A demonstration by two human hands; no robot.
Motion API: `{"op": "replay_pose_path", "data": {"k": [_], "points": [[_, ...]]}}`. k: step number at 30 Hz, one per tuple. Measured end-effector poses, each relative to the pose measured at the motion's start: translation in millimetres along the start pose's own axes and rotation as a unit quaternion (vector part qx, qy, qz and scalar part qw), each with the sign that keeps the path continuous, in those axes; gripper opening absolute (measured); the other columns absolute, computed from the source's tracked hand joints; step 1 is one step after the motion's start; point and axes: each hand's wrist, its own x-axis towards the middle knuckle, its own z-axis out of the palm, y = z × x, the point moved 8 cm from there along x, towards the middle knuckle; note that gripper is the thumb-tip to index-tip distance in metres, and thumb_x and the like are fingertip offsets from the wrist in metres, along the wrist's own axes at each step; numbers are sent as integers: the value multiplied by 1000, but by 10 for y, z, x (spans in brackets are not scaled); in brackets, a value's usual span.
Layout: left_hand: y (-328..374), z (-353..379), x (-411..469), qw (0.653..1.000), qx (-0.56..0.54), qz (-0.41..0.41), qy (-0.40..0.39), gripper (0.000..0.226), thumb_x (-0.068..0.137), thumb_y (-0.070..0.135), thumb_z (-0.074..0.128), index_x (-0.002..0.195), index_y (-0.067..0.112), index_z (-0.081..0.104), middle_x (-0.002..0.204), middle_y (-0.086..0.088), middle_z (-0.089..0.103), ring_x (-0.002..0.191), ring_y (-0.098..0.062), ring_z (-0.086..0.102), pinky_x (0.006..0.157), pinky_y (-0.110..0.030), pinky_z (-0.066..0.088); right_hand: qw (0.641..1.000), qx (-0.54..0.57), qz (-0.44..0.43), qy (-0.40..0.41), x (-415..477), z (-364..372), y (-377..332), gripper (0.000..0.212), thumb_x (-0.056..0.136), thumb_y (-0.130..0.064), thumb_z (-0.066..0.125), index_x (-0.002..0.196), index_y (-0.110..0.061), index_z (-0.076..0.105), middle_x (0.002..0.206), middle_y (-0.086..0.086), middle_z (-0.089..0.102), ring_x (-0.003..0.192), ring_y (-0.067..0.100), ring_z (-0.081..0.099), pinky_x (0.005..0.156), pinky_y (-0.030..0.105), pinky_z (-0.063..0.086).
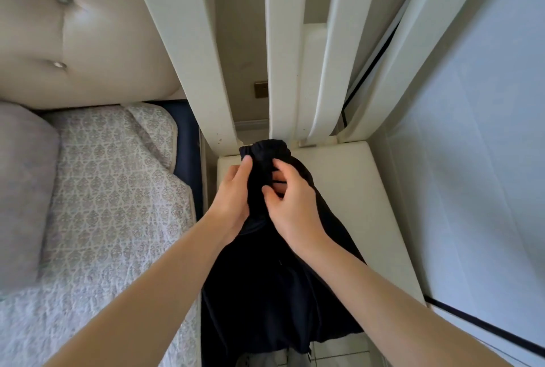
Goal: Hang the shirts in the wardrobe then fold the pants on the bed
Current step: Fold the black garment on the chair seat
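Observation:
A black garment with an elastic waistband, seemingly pants (pixel 274 278), hangs in front of me over a cream chair seat (pixel 354 190). My left hand (pixel 233 192) grips the cloth just under the bunched waistband on its left side. My right hand (pixel 289 204) pinches the cloth on the right side, fingers curled into the fabric. The garment's lower part drapes down to the floor between my forearms. The bed (pixel 112 204) with a patterned white cover lies to the left.
A cream chair back with wide slats (pixel 280 57) rises behind the garment. A grey pillow (pixel 23 190) and a padded headboard (pixel 88 42) are at the left. A pale blue fabric wardrobe wall (pixel 486 145) stands at the right. Tiled floor shows below.

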Motion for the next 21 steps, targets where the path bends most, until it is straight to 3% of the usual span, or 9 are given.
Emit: {"op": "replay_pose_path", "data": {"k": [3, 6, 8, 11, 14, 18, 21], "points": [[58, -116, -26, 998, 52, 15, 38, 54, 81, 44, 75, 122, 13, 59, 111, -9, 72, 100, -23, 71, 92, -43, 55, 996, -8, -3, -91, -87, 161, -8, 58, 94, -2, 55, 147, -17, 38, 136, 0, 55, 124, 9, 53, 106, 22, 41], [77, -289, -25, 990, 79, 42, 106, 43, 78, 29, 80, 115, 14, 63, 105, -8, 73, 95, -24, 72, 87, -45, 58, 987, 15, -16, -156, -156, 189, 24, 51, 92, 8, 47, 138, -13, 51, 129, 0, 62, 119, 6, 57, 106, 21, 41], [66, -340, -36, 991, 70, 51, 105, 33, 85, 22, 74, 115, 15, 63, 107, -7, 73, 98, -23, 71, 88, -45, 57, 991, 22, -18, -134, -128, 45, 94, 44, 90, 10, 43, 123, -12, 63, 114, 0, 69, 106, 4, 63, 101, 23, 47], [71, -319, -104, 993, 73, 67, 57, 31, 90, 17, 70, 119, 18, 62, 113, -3, 72, 104, -20, 69, 93, -44, 55, 998, 41, 32, -29, 21, -330, 340, 33, 89, 5, 47, 106, -15, 68, 95, -5, 71, 90, 5, 66, 91, 34, 55], [99, -203, -253, 992, 95, 72, -26, 35, 93, 14, 64, 127, 19, 59, 119, 0, 70, 110, -18, 67, 97, -40, 52, 997, 17, 77, 9, 195, -612, 547, 24, 92, -8, 58, 114, -17, 64, 101, -6, 67, 95, 7, 63, 91, 33, 53], [133, -92, -470, 976, 166, 75, -118, 36, 93, 12, 61, 128, 21, 59, 117, 3, 71, 111, -16, 66, 95, -33, 53, 988, -38, 124, -83, 354, -678, 724, 61, 89, -4, 63, 141, -25, 39, 134, 0, 51, 124, 21, 49, 93, 29, 43], [148, -75, -553, 959, 232, 78, -139, 34, 92, 12, 61, 125, 19, 60, 114, 3, 72, 109, -15, 67, 92, -28, 54, 975, -94, 82, -182, 397, -591, 707, 88, 87, 1, 63, 145, -48, 20, 146, 0, 35, 135, 22, 34, 98, 32, 38]]}}
